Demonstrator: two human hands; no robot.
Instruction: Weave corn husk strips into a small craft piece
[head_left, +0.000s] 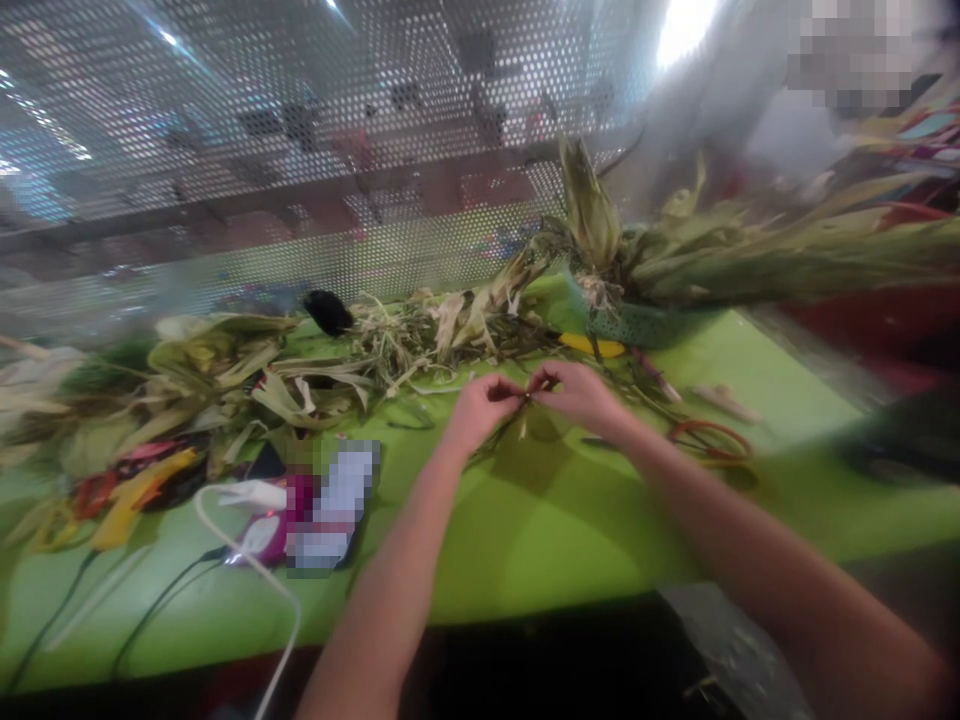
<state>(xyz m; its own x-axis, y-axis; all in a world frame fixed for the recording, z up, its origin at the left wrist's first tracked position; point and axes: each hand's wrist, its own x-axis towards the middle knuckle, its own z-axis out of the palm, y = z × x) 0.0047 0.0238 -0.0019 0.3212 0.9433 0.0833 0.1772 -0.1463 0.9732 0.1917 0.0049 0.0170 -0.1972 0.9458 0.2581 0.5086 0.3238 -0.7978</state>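
Centre frame: left hand (484, 405) and right hand (581, 392) meet.
Both pinch tight on a thin strip (527, 399) just above the green tabletop (562, 525), husks (420, 335) heaped behind, upper left.

Head camera looks down (close) over table (570, 540).

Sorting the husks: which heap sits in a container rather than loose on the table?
The right-hand heap, in the green basket; the middle heap and left heap lie loose on the table.
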